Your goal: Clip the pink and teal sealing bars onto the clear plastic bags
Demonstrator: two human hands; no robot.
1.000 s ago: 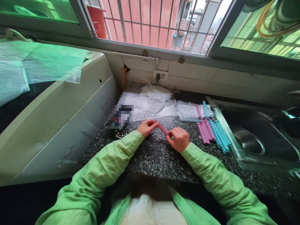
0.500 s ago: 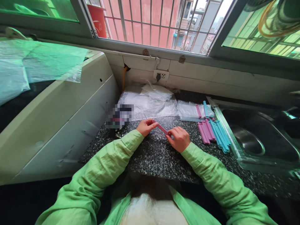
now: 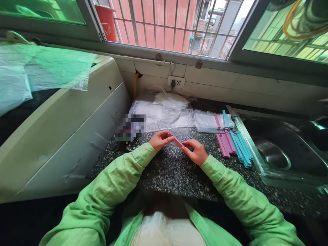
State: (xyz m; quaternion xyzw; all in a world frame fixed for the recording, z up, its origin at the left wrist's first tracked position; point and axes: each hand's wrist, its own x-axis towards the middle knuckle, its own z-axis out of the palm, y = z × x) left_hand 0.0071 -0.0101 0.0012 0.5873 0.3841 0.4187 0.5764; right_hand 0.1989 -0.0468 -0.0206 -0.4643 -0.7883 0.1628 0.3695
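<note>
Between my hands, over the speckled counter, is a pink bag-sealing clip, held slanting down to the right. My left hand pinches its upper end between thumb and fingers. At its lower end, my right hand grips it with thumb and fingertips. Right of my hands lie several pink clips side by side, with several blue clips beside them. Just behind these, one pink clip and one blue clip rest on a clear plastic bag.
Large clear plastic sheeting lies at the back by the wall socket. A blurred-out object sits left of it. A steel sink borders the counter on the right, and a pale appliance stands at the left.
My right hand has turned slightly, its fingers now straighter along the clip's lower end. The clip has rolled a little and shows a narrower face. My left hand has barely shifted.
</note>
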